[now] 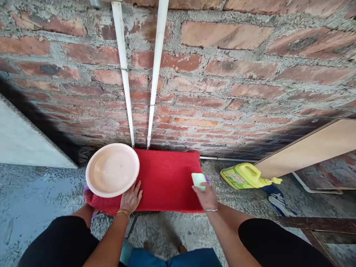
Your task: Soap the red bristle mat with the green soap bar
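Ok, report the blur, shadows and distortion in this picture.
Head view: the right hand looks smeared, probably by motion, the left hand crisper; head view: dark shadow on the brick wall beside the pale panel at left; head view: the white pipes spread apart toward the top, likely wide-angle perspective.

one camera looks from the wearer's head, above and behind the near edge of the red mat [169, 178], facing forward and steeply down. it is near enough to show the left hand [131, 197] and right hand [208, 198] plainly, yet wide enough to reach past the mat's left and right ends. beyond the far edge, the brick wall [222, 85] fills the upper half.
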The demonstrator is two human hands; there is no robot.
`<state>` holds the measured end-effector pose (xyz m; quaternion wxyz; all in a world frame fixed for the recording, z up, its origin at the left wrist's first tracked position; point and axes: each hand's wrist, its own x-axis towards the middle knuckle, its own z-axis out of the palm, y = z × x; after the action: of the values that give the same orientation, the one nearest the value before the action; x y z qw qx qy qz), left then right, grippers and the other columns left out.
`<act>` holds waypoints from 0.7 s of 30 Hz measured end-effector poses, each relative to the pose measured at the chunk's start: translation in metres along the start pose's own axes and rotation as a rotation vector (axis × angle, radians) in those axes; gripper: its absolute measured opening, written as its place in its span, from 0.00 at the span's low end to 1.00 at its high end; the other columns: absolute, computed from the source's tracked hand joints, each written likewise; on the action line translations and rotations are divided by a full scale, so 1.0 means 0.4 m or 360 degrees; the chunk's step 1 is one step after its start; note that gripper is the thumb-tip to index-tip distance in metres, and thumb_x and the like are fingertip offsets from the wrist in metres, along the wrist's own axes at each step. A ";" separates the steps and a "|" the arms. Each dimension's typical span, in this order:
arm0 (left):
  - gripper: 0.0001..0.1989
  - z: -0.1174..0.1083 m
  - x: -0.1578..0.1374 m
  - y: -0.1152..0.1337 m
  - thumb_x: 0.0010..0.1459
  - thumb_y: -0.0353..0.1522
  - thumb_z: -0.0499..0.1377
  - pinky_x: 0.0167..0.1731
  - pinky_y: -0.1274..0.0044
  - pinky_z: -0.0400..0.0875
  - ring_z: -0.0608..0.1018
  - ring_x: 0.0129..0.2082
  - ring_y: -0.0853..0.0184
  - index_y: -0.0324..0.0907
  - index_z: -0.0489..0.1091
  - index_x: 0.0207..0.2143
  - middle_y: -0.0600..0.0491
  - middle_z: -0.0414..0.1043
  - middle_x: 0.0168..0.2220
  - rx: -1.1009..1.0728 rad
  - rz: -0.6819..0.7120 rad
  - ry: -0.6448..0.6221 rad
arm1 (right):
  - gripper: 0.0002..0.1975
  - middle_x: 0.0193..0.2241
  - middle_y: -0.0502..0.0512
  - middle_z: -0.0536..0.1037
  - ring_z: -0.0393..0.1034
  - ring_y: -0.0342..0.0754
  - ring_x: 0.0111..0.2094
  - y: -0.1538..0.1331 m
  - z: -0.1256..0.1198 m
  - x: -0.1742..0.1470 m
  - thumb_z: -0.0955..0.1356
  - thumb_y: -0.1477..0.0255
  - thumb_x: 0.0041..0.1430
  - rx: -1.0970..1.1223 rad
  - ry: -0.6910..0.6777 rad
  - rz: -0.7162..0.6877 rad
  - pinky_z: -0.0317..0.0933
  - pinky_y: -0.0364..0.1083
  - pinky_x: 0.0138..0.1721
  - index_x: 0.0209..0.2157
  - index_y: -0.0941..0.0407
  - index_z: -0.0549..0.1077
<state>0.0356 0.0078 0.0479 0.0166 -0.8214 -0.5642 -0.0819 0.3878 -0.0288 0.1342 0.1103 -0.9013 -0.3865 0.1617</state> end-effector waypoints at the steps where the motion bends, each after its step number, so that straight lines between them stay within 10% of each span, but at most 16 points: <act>1: 0.23 0.000 0.000 0.000 0.63 0.38 0.48 0.57 0.65 0.65 0.69 0.58 0.57 0.44 0.66 0.58 0.47 0.66 0.59 -0.0005 -0.0004 0.0005 | 0.17 0.41 0.60 0.71 0.69 0.53 0.40 -0.040 0.035 -0.043 0.68 0.61 0.54 0.0083 -0.0044 -0.0187 0.62 0.50 0.43 0.43 0.56 0.70; 8: 0.23 0.004 -0.003 -0.008 0.63 0.37 0.48 0.59 0.65 0.63 0.67 0.60 0.58 0.44 0.66 0.58 0.47 0.65 0.60 -0.0059 0.0027 0.0074 | 0.13 0.39 0.52 0.72 0.68 0.50 0.42 -0.231 0.204 -0.314 0.70 0.66 0.51 0.0022 -0.0536 -0.0923 0.59 0.47 0.45 0.40 0.51 0.71; 21: 0.23 -0.006 0.000 -0.008 0.63 0.38 0.48 0.59 0.63 0.62 0.68 0.59 0.56 0.43 0.66 0.57 0.45 0.65 0.60 -0.0104 0.0018 0.0049 | 0.18 0.46 0.59 0.72 0.67 0.55 0.47 -0.286 0.152 -0.295 0.70 0.62 0.50 -0.0483 -0.0677 -0.0887 0.54 0.50 0.48 0.44 0.53 0.71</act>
<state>0.0326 0.0086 0.0499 -0.0010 -0.8233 -0.5563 -0.1129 0.2127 -0.0334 0.1393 -0.0675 -0.7141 -0.6504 0.2499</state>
